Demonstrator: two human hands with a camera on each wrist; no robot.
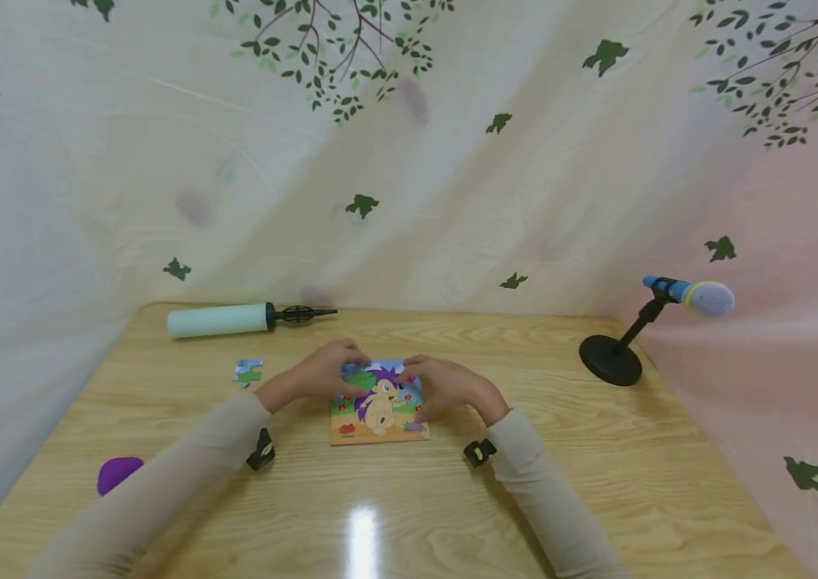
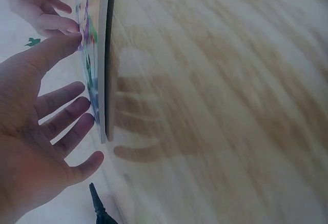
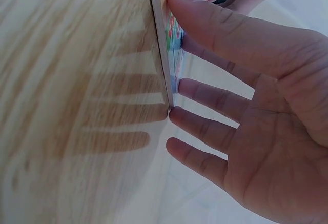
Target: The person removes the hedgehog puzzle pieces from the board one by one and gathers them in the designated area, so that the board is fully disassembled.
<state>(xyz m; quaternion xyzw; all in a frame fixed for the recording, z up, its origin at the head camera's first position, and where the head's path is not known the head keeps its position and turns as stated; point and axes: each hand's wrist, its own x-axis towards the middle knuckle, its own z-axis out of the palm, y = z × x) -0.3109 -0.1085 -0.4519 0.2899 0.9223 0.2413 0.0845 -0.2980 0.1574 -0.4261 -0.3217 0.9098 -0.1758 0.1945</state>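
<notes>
A jigsaw puzzle (image 1: 381, 412) with a purple-haired hedgehog picture lies flat at the middle of the table. On its left side the left hand (image 1: 323, 371) touches the picture with spread fingers. From the right, the right hand (image 1: 450, 383) reaches over the other side, its fingertips at the picture. In the left wrist view, the left hand (image 2: 43, 116) has its fingers apart along the puzzle board (image 2: 105, 55). The right wrist view has the right hand (image 3: 261, 106) with thumb and fingers extended at the board's edge (image 3: 161, 44). Left of the puzzle is a loose puzzle piece (image 1: 248, 371).
Behind the left hand lies a pale blue hand pump (image 1: 220, 320) with a black nozzle. A blue microphone (image 1: 691, 294) stands on a black stand (image 1: 611, 360) at the back right. Part of a purple object (image 1: 117, 474) shows beside the left sleeve. A printed curtain (image 1: 437, 241) borders the table (image 1: 561, 498).
</notes>
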